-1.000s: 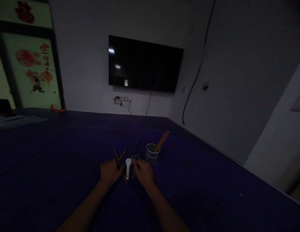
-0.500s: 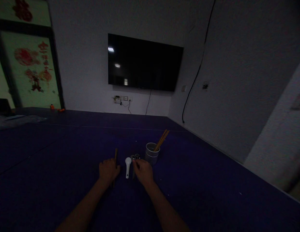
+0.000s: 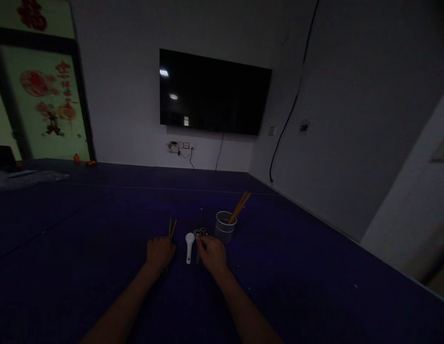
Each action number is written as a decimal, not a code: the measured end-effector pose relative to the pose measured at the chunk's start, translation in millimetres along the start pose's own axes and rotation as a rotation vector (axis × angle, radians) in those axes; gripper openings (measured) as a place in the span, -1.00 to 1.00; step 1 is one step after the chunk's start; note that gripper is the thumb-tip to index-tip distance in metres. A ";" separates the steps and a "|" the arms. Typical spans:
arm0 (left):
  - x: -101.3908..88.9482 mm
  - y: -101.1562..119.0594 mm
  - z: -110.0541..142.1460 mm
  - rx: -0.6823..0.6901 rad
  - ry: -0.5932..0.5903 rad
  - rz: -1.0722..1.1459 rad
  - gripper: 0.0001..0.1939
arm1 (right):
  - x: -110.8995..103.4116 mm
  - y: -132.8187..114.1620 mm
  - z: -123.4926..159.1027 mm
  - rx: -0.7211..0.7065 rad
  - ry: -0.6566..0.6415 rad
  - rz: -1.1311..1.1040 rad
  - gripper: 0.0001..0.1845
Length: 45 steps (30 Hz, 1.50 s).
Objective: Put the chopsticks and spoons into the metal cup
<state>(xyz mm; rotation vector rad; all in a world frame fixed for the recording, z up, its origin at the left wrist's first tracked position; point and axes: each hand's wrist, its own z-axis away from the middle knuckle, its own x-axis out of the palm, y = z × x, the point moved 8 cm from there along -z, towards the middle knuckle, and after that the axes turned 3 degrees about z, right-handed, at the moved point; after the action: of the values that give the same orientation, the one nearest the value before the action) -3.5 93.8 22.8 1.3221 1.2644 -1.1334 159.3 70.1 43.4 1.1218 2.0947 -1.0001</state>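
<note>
On a dark blue surface, my left hand [image 3: 159,252] is closed on a pair of wooden chopsticks [image 3: 171,227] whose tips stick out beyond the knuckles. My right hand [image 3: 212,254] is curled over dark metal utensils [image 3: 200,233] lying beside a white spoon [image 3: 189,244], which rests between the two hands. A grey metal cup [image 3: 224,226] stands just beyond my right hand with several wooden chopsticks [image 3: 239,208] leaning out of it to the right.
The blue surface [image 3: 82,248] stretches far to the left and back to a white wall with a black TV [image 3: 213,93]. A white wall runs along the right edge. A glass door with red decorations is at the far left.
The chopsticks in my left hand were crossed and spread apart; now they lie together, nearly parallel, pointing away from me. My right hand has barely moved.
</note>
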 end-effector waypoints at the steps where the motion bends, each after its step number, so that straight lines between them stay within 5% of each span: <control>1: 0.0 -0.4 -0.4 -0.002 0.000 -0.002 -0.62 | -0.1 -0.1 0.1 0.000 0.001 0.006 -0.64; 14: -0.7 -4.9 -2.6 -0.009 0.029 0.033 -0.66 | 1.2 0.0 0.0 -0.010 -0.014 0.005 -0.67; 18: -18.7 0.3 -0.4 0.031 0.155 0.075 -0.65 | -1.2 -1.7 0.0 -0.001 -0.007 -0.013 -0.68; 24: -46.2 29.3 22.4 0.317 0.495 0.114 -0.68 | -6.3 -6.7 0.0 0.005 0.002 -0.142 -0.66; 28: -40.6 52.5 39.1 0.591 0.573 0.110 -0.70 | -13.5 -10.7 2.1 0.002 0.038 -0.287 -0.67; 34: -40.0 66.1 52.0 0.760 0.671 0.126 -0.71 | -21.5 -16.8 8.1 0.069 0.124 -0.463 -0.58; 39: -44.0 61.1 53.4 0.746 0.671 0.211 -0.74 | -37.3 -6.7 12.9 0.143 0.282 -0.420 -0.40; 42: -43.1 53.7 47.0 0.681 0.631 0.262 -0.71 | -59.4 18.8 17.3 0.271 0.476 -0.250 -0.33; 45: -40.6 46.1 38.7 0.610 0.631 0.277 -0.68 | -69.2 37.4 14.0 0.313 0.518 -0.029 -0.27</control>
<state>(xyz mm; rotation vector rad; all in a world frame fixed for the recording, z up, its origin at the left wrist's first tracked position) 40.7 49.9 60.1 2.3695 1.1336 -0.9639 227.5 41.9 73.9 1.6550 2.4069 -1.1753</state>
